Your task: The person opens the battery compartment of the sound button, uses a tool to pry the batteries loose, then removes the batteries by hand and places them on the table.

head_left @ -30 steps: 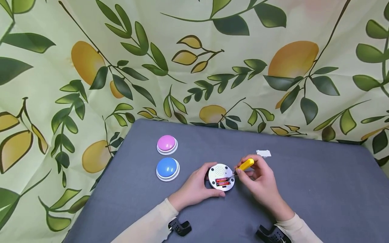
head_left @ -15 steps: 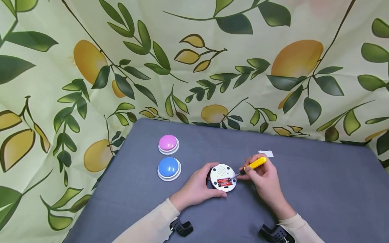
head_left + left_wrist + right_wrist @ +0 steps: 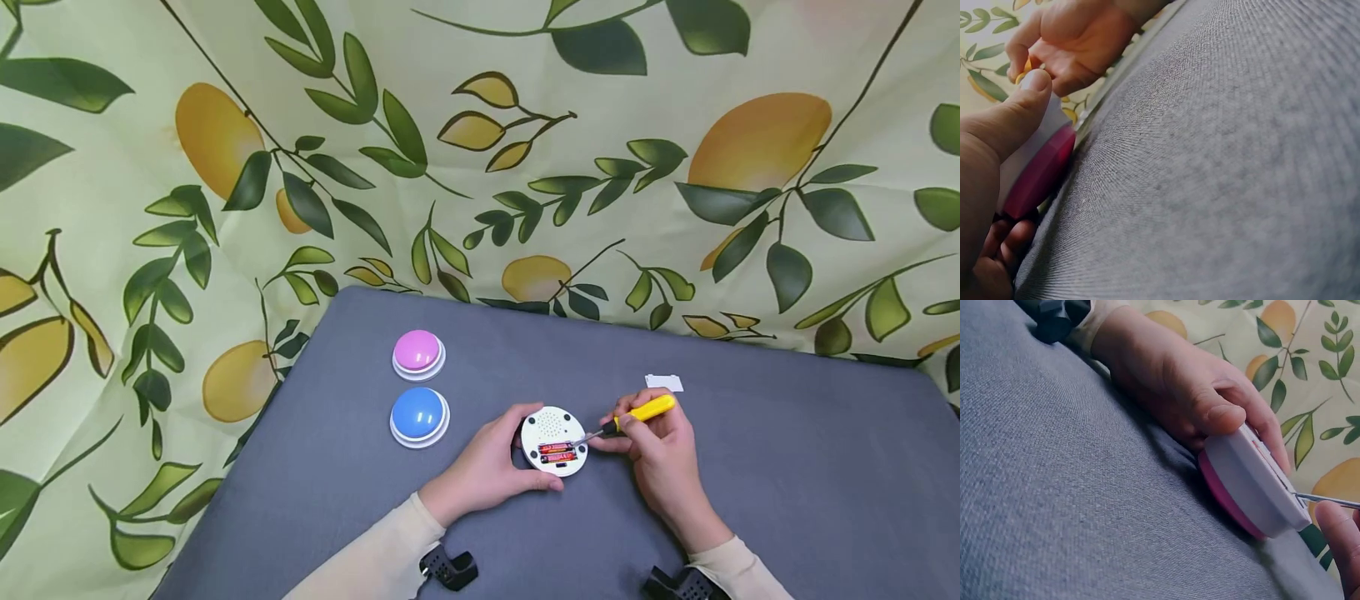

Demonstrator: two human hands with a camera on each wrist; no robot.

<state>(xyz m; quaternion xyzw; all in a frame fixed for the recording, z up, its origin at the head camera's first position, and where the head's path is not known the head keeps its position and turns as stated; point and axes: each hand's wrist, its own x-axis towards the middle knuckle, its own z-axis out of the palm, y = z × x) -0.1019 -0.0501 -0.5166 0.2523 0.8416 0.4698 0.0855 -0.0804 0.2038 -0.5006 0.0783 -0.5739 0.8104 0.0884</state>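
Observation:
My left hand grips a round push-button by its rim, thumb on the near side. Its white underside faces up, showing two red batteries in an uncovered compartment. In the left wrist view the button's dark pink dome points down toward the cloth. A screwdriver with a yellow handle is pinched in my right hand. Its thin metal shaft reaches the right end of the battery compartment; the exact contact of the tip is too small to tell.
To the left on the grey cloth stand a blue button and a pink button, both dome up. A small white battery cover lies beyond my right hand. A leaf-patterned curtain rises behind the table.
The right hand has drawn back to the right, and the screwdriver leans lower, with more of its shaft showing. The left hand still holds the button. The head view has shifted slightly.

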